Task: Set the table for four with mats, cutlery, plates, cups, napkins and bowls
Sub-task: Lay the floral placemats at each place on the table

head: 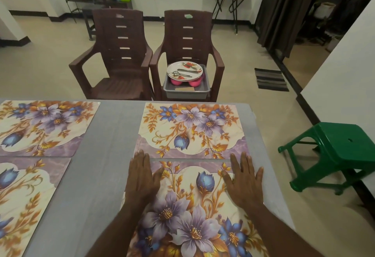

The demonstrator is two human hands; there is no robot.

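The mat step is in hand, and it looks almost done. Four flower mats lie on the grey bench (113, 135). The near right mat (192, 212) sits at about 6 o'clock, right under the person. The left hand (142, 177) lies flat on its left side, fingers straight and spread. The right hand (245, 181) lies flat on its right side the same way. Both hands press the mat down and pinch nothing.

The far right mat (190, 131) is at 12 o'clock from the hands, and its edge just meets the near mat. The far left mat (44, 127) is at 10 o'clock. The near left mat (26, 202) is at 9 o'clock.

The rest of the things are not on the bench yet. A grey tray (185, 90) sits on the right brown chair (188, 39) at 12 o'clock, past the bench. In it are plates (184, 70) with cutlery (185, 71) on top and pink cups or bowls (176, 81) under them.

I think the next move is to let go of the mat, reach over to the chair and bring the plates to the mats.
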